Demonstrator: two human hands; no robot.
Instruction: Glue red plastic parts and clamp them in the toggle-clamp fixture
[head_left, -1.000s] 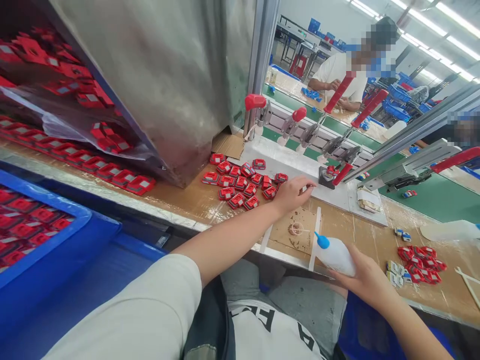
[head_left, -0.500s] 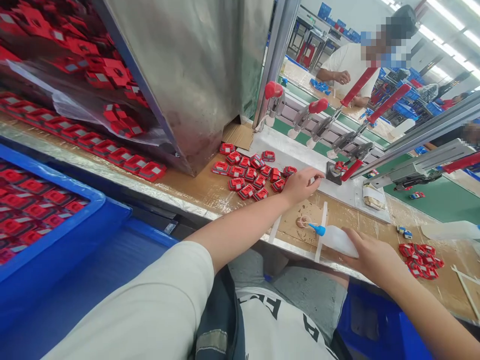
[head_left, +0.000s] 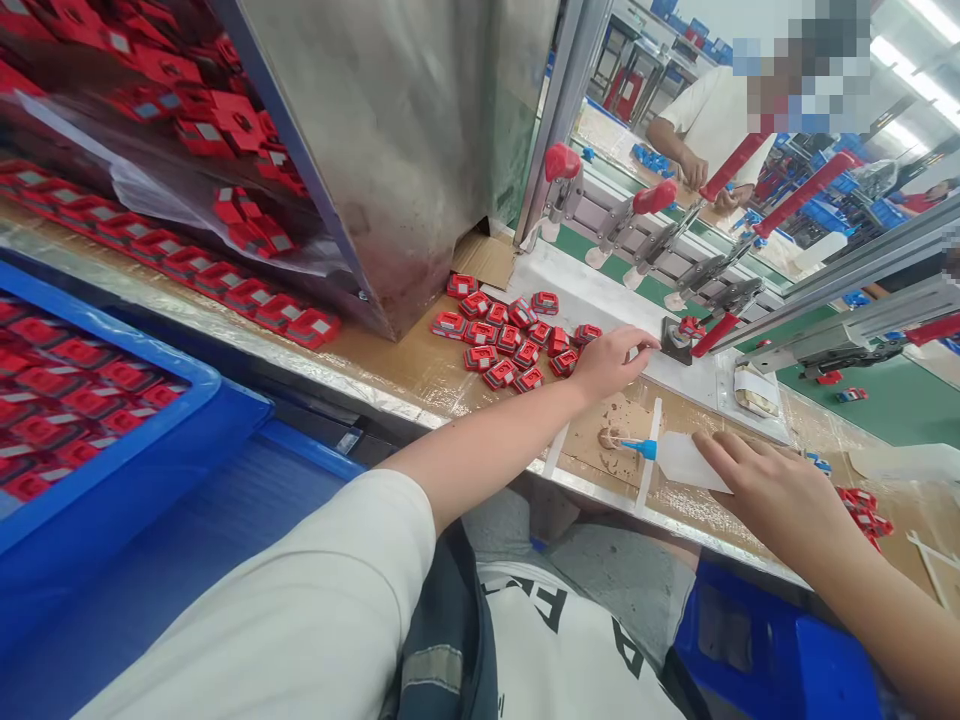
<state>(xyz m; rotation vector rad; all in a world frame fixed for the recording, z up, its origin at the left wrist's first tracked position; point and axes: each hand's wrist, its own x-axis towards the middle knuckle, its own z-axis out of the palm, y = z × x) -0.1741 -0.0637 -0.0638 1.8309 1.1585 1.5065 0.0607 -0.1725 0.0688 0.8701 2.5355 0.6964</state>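
Note:
My right hand (head_left: 772,485) is wrapped around a white squeeze bottle (head_left: 694,462). The bottle lies tilted low over the bench, its blue nozzle pointing left at a small ring-shaped residue (head_left: 611,438) on a stained cardboard piece (head_left: 600,460). My left hand (head_left: 611,362) is just short of a dark holding block (head_left: 677,342), fingers loosely curved and apart, with nothing visible in them. A red part sits on that block, beside a red-handled toggle clamp (head_left: 716,335). Close by my left wrist lies a cluster of small red-and-grey parts (head_left: 506,340).
A metal bin (head_left: 397,150) stands at the left, with red parts in and along it. Blue crates (head_left: 225,420) are at the lower left. Several red-handled clamps (head_left: 652,200) line the metal frame. A co-worker (head_left: 712,120) sits opposite. More red parts (head_left: 866,512) lie at the right.
My right hand has turned slightly and shifted, and the bottle lies a little flatter. My left hand has barely moved beside the block. The view has shifted slightly.

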